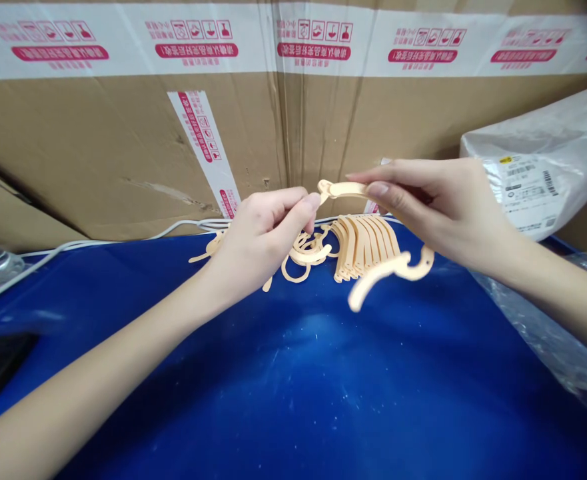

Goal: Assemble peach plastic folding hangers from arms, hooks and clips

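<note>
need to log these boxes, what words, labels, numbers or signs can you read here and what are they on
Nothing can be quoted for sure.
White tape on the cardboard box: red Chinese print and handling icons, upside down, too blurred.
Slanted tape strip: same red print, unreadable.
Label on the plastic bag: barcode and small lines, too small.
Beige plastic piece: no print.

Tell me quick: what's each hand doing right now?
Left hand: closed, pinching one end of the peach plastic strip.
Right hand: closed, pinching the same strip from the other side.
</note>
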`<state>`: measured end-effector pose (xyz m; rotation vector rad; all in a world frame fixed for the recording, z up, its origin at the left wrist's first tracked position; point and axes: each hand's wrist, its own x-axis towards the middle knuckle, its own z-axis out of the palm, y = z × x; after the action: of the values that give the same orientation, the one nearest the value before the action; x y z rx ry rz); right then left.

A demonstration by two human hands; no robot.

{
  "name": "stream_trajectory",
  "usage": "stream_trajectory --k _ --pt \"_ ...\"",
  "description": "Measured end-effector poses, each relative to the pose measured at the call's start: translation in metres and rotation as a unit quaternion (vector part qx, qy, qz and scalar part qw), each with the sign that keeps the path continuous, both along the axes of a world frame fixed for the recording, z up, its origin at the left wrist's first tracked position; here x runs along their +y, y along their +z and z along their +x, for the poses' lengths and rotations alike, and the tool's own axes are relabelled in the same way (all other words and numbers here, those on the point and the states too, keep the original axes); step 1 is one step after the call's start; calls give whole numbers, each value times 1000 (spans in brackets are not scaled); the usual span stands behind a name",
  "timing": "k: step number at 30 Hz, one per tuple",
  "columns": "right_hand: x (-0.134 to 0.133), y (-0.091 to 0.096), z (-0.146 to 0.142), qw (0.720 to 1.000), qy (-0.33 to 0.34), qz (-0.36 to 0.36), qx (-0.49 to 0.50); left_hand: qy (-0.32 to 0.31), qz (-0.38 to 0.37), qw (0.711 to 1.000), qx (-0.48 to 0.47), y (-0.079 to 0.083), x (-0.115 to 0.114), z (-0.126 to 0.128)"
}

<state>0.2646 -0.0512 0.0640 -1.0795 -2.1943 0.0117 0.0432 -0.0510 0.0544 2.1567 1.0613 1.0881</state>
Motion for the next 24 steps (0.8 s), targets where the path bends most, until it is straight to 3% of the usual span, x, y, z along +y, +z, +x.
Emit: stream_trajectory --k 5,7,9,11,13,15,18,21,24 --pt "-1 -13 2 976 -51 114 -176 -7 7 1000 5 -4 -3 5" --pt "-2 -17 0 972 -61 102 -204 2 48 998 34 -8 -6 8" --pt "-1 -17 -1 981 -45 35 -186 21 95 993 67 -14 -7 11" --pt "2 -15 0 991 -19 -67 -114 45 110 989 91 -21 -5 14" --pt "6 -12 4 985 -1 -170 -8 75 73 988 115 -30 3 16" --pt "10 -11 10 960 2 -259 108 104 3 982 156 -39 17 16" --pt "11 -13 14 899 7 -355 255 100 -53 974 194 -51 36 13" --pt "8 -15 13 856 10 -367 364 132 -57 969 200 -54 43 10" --pt "5 -15 13 840 -4 -306 449 150 -105 978 96 -48 34 12"
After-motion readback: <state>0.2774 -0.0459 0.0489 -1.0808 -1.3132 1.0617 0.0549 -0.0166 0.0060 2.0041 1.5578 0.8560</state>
